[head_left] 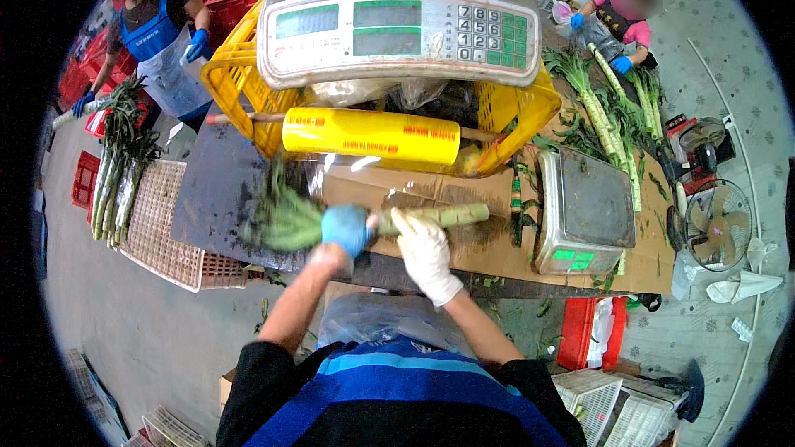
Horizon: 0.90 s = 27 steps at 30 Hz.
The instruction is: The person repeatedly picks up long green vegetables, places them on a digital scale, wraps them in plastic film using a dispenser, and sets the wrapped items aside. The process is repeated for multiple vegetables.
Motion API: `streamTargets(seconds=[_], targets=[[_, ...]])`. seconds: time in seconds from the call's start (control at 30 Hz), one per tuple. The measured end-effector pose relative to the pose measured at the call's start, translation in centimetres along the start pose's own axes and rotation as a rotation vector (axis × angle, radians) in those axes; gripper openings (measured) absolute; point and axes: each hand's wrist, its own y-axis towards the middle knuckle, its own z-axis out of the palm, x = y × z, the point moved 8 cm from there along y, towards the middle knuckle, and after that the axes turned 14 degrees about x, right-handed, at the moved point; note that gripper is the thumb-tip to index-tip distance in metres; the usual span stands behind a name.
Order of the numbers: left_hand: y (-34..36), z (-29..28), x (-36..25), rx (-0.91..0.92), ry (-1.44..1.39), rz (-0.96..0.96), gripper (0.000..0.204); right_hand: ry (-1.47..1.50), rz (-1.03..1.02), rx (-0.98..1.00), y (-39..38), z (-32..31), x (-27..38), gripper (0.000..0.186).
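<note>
A celtuce stalk (464, 215) lies crosswise in front of me over the cardboard, its bare pale-green stem pointing right and its leafy end blurred at the left. Around the stalk near the leaves closes my left hand (348, 228), in a blue glove and smeared by motion. Just to the right, my right hand (426, 255), in a white glove, grips the stem with its fingers over it. Beyond both hands a yellow roll of wrapping film (371, 136) hangs on a rod, with clear film below it.
A large scale (397, 37) stands over a yellow crate (517, 108). At right are a smaller scale (586, 207), more celtuce (609, 120) and a fan (719, 223). A white crate (157, 207) adjoins the table's left. Two co-workers (157, 41) (621, 25) stand beyond.
</note>
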Motion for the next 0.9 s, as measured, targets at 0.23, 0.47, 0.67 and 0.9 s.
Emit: streamTargets(seconds=[0.23,0.47,0.67,0.9], targets=[[-5.0,-4.3,1.3,-0.480,-0.270,0.113,0.044,-0.231,-0.003,-0.007,4.3,5.0,-2.3,0.048],[3.5,-2.1,5.0,-0.015,0.210,-0.097,0.053,-0.102,0.173,0.076,11.8,3.7,-5.2,0.021],[-5.8,1.1,0.1,-0.032,0.009,0.168,0.060,-0.128,0.062,0.222,0.9,4.7,-0.8,0.015],[1.9,-2.5,-0.9,-0.035,0.226,-0.035,0.070,-0.064,0.042,-0.134,11.7,-0.1,-5.3,0.028]])
